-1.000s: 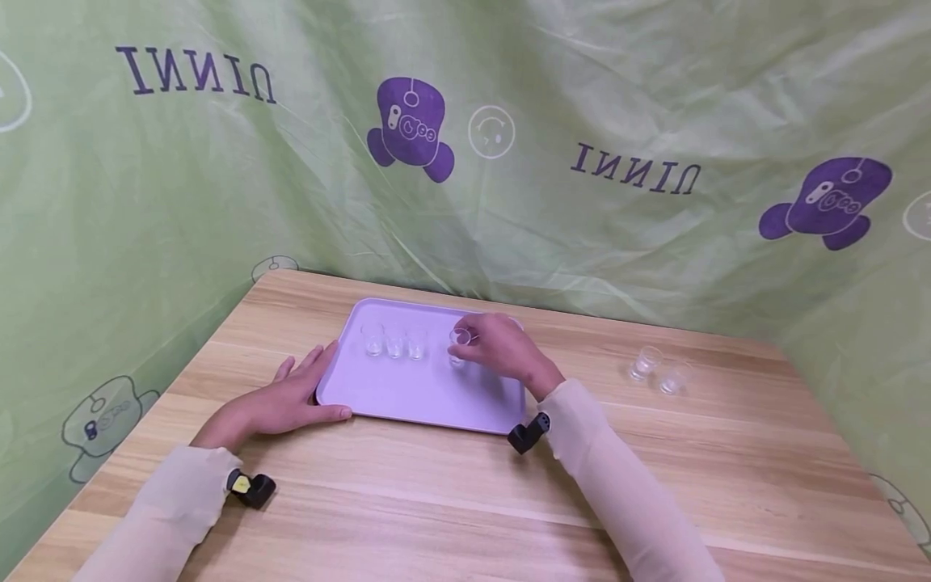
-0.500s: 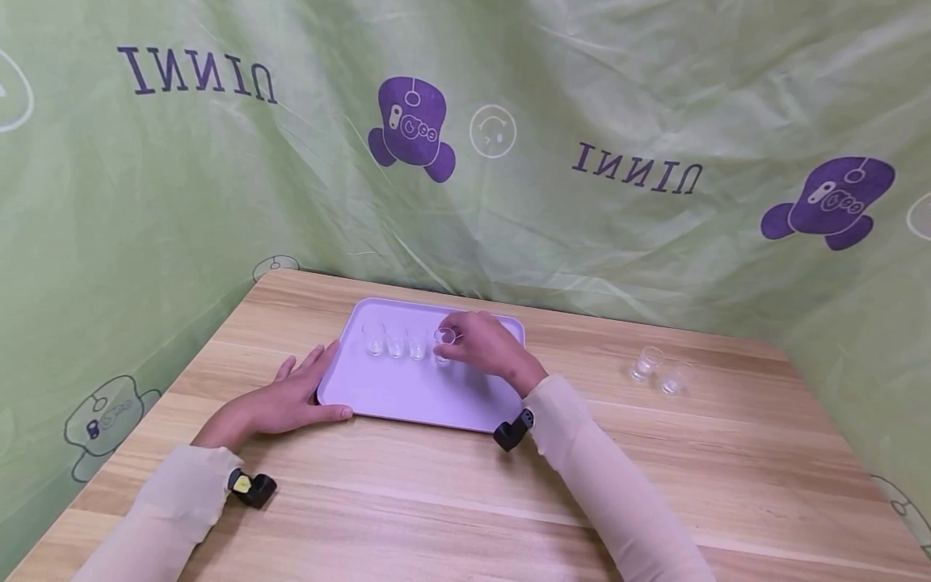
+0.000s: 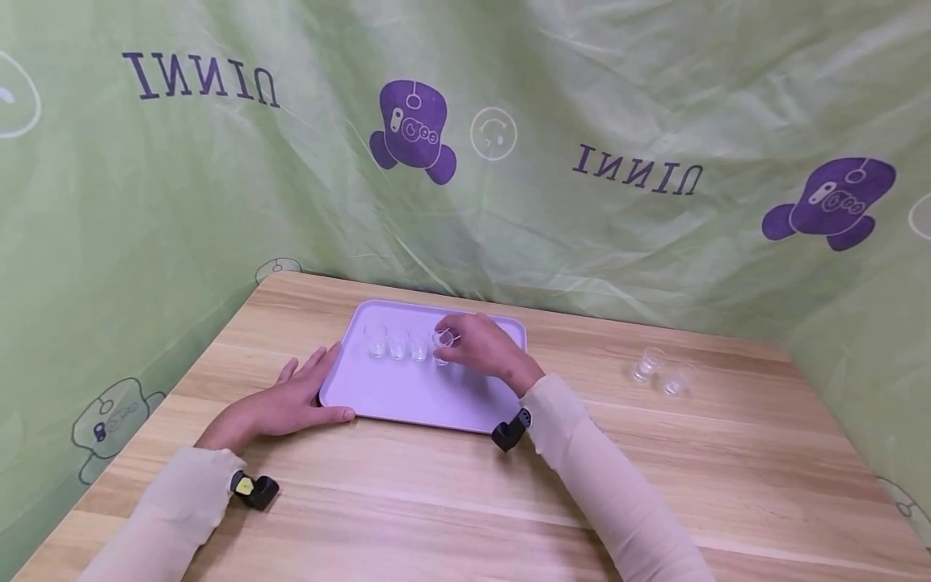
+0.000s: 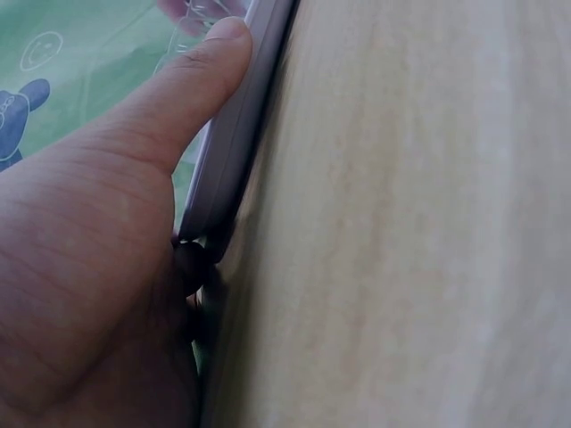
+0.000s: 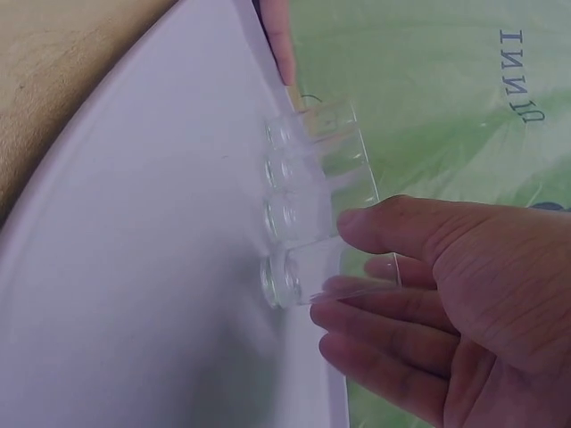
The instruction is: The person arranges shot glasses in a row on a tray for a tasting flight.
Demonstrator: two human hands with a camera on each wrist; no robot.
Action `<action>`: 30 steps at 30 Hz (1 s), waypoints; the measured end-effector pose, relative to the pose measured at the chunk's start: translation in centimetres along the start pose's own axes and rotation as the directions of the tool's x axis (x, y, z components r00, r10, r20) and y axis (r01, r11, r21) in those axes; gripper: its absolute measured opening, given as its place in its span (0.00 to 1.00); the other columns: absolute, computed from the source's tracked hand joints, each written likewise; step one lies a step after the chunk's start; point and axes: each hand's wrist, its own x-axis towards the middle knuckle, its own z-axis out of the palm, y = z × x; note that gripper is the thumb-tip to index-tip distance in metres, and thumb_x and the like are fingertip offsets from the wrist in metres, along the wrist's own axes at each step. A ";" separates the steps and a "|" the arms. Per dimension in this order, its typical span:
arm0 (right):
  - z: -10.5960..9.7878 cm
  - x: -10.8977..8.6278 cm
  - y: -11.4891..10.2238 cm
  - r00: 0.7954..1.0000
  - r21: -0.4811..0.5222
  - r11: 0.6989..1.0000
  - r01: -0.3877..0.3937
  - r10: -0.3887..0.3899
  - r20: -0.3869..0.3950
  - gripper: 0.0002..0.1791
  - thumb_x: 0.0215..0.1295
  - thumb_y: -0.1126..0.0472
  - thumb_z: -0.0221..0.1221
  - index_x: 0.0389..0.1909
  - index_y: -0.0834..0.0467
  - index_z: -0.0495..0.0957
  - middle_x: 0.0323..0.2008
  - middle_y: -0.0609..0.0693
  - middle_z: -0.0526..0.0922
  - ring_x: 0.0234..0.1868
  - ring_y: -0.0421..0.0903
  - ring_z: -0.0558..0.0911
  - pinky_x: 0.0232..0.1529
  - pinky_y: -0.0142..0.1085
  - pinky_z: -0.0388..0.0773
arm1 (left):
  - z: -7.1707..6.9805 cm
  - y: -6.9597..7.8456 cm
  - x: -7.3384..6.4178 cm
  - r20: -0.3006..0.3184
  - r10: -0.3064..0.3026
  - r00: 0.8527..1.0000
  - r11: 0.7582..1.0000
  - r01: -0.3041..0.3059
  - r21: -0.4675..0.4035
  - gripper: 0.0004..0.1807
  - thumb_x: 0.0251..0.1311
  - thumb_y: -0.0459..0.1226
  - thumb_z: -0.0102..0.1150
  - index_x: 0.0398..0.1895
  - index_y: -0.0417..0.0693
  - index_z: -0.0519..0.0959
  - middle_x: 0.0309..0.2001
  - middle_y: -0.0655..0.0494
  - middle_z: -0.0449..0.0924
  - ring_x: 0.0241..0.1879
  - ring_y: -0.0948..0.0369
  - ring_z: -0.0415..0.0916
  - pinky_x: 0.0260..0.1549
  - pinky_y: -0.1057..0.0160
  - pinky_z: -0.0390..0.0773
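Observation:
My right hand [image 3: 486,346] holds a small clear shot glass [image 5: 312,272] between thumb and fingers, upright at the right end of a row on the lilac tray [image 3: 418,396]. Three more shot glasses, including the nearest one [image 3: 419,347], stand in line to its left. In the right wrist view the held glass has its base at the tray surface, close beside its neighbour. My left hand [image 3: 287,404] lies at the tray's left front corner, fingers spread along the left side. Its thumb [image 4: 201,76] lies against the front rim in the left wrist view.
Two more shot glasses, one farther back [image 3: 649,365] and one nearer [image 3: 678,380], stand on the wooden table [image 3: 436,501] to the right of the tray. A green printed curtain [image 3: 553,234] hangs behind the table's back edge.
My right hand has slid its shot glass left along the tray, up beside the other three, and then stayed nearly still. The left hand keeps its place at the tray corner.

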 end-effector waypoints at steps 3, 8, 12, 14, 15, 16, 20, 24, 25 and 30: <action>0.0 0.1 0.1 1.000 0.005 1.000 0.006 -0.006 0.004 0.20 0.65 0.61 0.71 0.55 0.64 0.82 0.46 0.54 0.88 0.48 0.45 0.86 0.51 0.36 0.80 | 0.0 0.0 0.0 -0.003 0.005 1.000 1.000 -0.005 -0.001 0.62 0.64 0.59 0.66 0.83 0.40 0.37 0.82 0.36 0.39 0.79 0.36 0.29 0.70 0.34 0.24; 0.0 0.2 0.1 1.000 0.009 1.000 0.015 -0.015 0.009 0.20 0.65 0.62 0.71 0.56 0.64 0.82 0.47 0.54 0.88 0.49 0.46 0.86 0.52 0.36 0.80 | -0.1 0.2 0.0 -0.005 0.007 1.000 1.000 -0.007 -0.004 0.62 0.64 0.59 0.66 0.83 0.40 0.38 0.82 0.37 0.39 0.79 0.36 0.28 0.70 0.34 0.24; 0.0 0.3 0.1 1.000 0.005 1.000 0.014 -0.014 0.015 0.21 0.64 0.62 0.71 0.56 0.64 0.82 0.47 0.54 0.88 0.49 0.46 0.86 0.52 0.36 0.80 | -0.2 0.2 0.1 0.002 0.001 1.000 1.000 -0.001 -0.002 0.62 0.64 0.59 0.65 0.83 0.40 0.37 0.82 0.36 0.38 0.79 0.36 0.28 0.70 0.34 0.24; 0.0 0.4 0.1 1.000 0.003 1.000 0.015 -0.015 0.016 0.21 0.65 0.62 0.71 0.56 0.64 0.82 0.47 0.54 0.87 0.49 0.46 0.85 0.52 0.36 0.80 | -0.2 0.2 0.1 0.002 -0.002 1.000 1.000 0.002 0.000 0.62 0.64 0.59 0.65 0.83 0.39 0.37 0.82 0.36 0.38 0.79 0.37 0.28 0.70 0.34 0.24; 0.1 0.4 0.1 1.000 0.002 1.000 0.015 -0.015 0.017 0.21 0.65 0.62 0.71 0.56 0.64 0.82 0.47 0.54 0.87 0.49 0.46 0.85 0.52 0.36 0.80 | -0.2 0.3 0.1 0.001 -0.002 1.000 1.000 0.002 0.000 0.62 0.64 0.59 0.65 0.83 0.39 0.37 0.82 0.36 0.38 0.79 0.37 0.28 0.70 0.34 0.24; 0.1 0.5 0.1 1.000 0.000 1.000 0.014 -0.014 0.017 0.21 0.65 0.62 0.71 0.56 0.64 0.82 0.47 0.54 0.87 0.49 0.46 0.85 0.52 0.36 0.80 | -0.2 0.2 0.1 0.001 -0.002 1.000 1.000 0.002 0.000 0.62 0.64 0.59 0.65 0.83 0.39 0.37 0.82 0.36 0.38 0.79 0.36 0.28 0.70 0.34 0.24; 0.3 0.5 0.2 1.000 -0.010 1.000 0.008 -0.008 0.022 0.20 0.64 0.63 0.71 0.55 0.64 0.82 0.47 0.54 0.87 0.48 0.46 0.85 0.52 0.36 0.80 | -0.1 0.2 0.0 -0.004 0.008 1.000 1.000 -0.008 -0.006 0.62 0.64 0.59 0.66 0.83 0.40 0.37 0.82 0.36 0.39 0.79 0.35 0.28 0.70 0.33 0.24; 0.4 0.5 0.2 1.000 -0.011 1.000 0.001 -0.001 0.020 0.20 0.64 0.63 0.71 0.55 0.63 0.83 0.47 0.54 0.87 0.48 0.46 0.85 0.52 0.36 0.80 | 0.0 0.2 0.0 -0.005 0.008 1.000 1.000 -0.008 -0.007 0.62 0.64 0.59 0.66 0.83 0.40 0.37 0.82 0.37 0.39 0.79 0.36 0.29 0.70 0.33 0.25; 0.4 0.5 0.2 1.000 -0.008 1.000 -0.002 0.002 0.019 0.19 0.64 0.63 0.71 0.55 0.63 0.83 0.47 0.54 0.87 0.49 0.45 0.85 0.52 0.35 0.80 | 0.0 0.3 -0.1 -0.006 0.007 1.000 1.000 -0.008 -0.005 0.62 0.64 0.59 0.66 0.83 0.40 0.38 0.82 0.37 0.39 0.79 0.36 0.29 0.70 0.33 0.25; 0.5 0.6 0.2 1.000 -0.007 1.000 -0.007 0.007 0.018 0.20 0.64 0.63 0.71 0.55 0.63 0.83 0.48 0.54 0.87 0.49 0.46 0.85 0.53 0.36 0.80 | -0.1 0.4 -0.1 -0.006 0.019 1.000 1.000 -0.019 -0.012 0.61 0.64 0.57 0.67 0.83 0.38 0.38 0.81 0.35 0.40 0.78 0.35 0.30 0.69 0.33 0.25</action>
